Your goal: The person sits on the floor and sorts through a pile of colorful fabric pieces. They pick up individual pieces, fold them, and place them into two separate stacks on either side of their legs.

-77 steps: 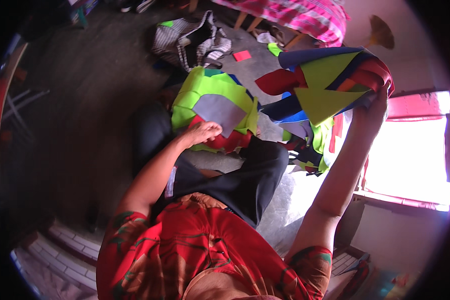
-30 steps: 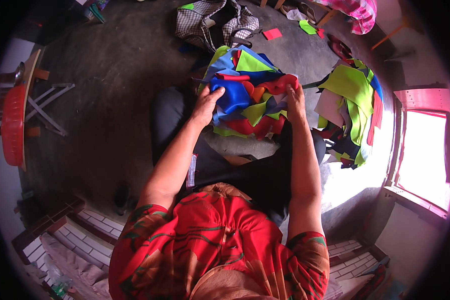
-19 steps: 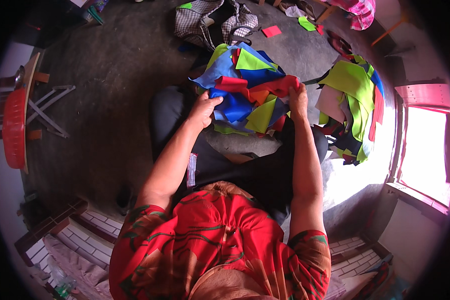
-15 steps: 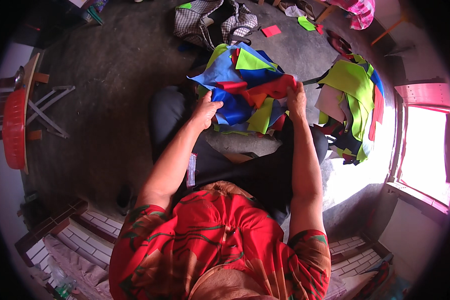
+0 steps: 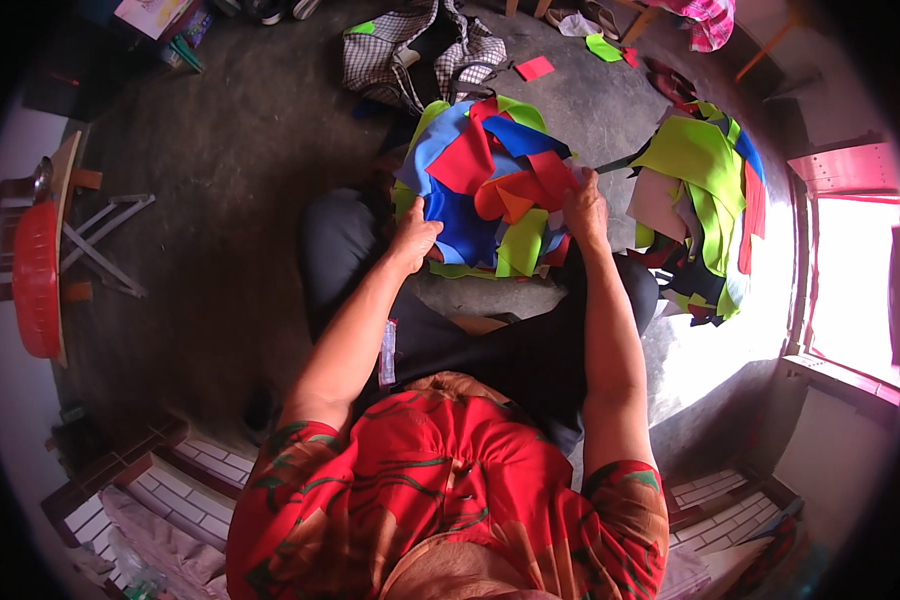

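A heap of cloth scraps [image 5: 454,165] in blue, red, lime green and orange lies in front of my crossed legs. My left hand [image 5: 413,238] is closed on the near left edge of the heap, at a dark blue cloth scrap [image 5: 460,228], with the thumb on top. At the right side, my right hand [image 5: 585,212] pinches the edge of the heap beside a red cloth scrap [image 5: 552,176]. Its fingertips are partly hidden, so exactly which pieces it grips is unclear. An orange scrap [image 5: 510,200] rests between the hands.
A second cloth pile [image 5: 695,190], mostly lime green, stands to the right by the bright doorway. Beyond the heap lies a checkered bag [image 5: 390,62]. A red scrap [image 5: 535,68] and shoes [image 5: 670,82] are on the floor. A red basin [image 5: 36,280] stands on a folding-leg table at left.
The heap's top pieces have shifted: a lime piece and light blue flap have dropped back, and a broad red piece now lies on top. Both hands keep nearly the same places.
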Tool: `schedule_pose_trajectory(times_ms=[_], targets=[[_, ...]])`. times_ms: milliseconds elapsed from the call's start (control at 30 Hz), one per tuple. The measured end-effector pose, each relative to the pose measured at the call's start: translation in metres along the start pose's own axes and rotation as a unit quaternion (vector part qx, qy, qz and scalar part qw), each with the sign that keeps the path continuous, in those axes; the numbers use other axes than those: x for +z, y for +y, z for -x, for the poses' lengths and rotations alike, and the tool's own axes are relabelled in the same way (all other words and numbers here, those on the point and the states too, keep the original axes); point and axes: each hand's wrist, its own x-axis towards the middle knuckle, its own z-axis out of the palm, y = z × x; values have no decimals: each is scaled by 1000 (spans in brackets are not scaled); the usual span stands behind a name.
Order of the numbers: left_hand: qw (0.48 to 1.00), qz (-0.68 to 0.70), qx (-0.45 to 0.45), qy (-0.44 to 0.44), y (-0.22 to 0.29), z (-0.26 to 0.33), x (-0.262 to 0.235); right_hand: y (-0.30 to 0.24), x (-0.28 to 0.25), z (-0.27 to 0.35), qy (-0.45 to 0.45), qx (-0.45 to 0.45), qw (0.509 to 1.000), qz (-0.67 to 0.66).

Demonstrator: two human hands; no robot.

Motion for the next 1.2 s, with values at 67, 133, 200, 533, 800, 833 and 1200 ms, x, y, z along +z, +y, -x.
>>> schedule_pose_trajectory(times_ms=[67,133,200,533,800,833,1200], targets=[[999,22,-44,-17,18,10,1,-3,-3,6,31,-58,998,17],[999,32,-37,-3,12,6,0,-12,-11,8,10,-25,998,50],[999,27,-33,15,9,4,-2,-19,-19,9,-3,-8,997,78],[951,286,-95,-68,20,20,-1,10,-27,5,4,-40,989,139],[969,94,-173,-147,2,27,-1,-1,-46,2,0,13,997,75],[972,47,-181,-144,3,29,0,1,-46,0,6,10,998,70],[936,203,-131,-256,-5,25,5,0,-35,1,-44,-27,998,49]])
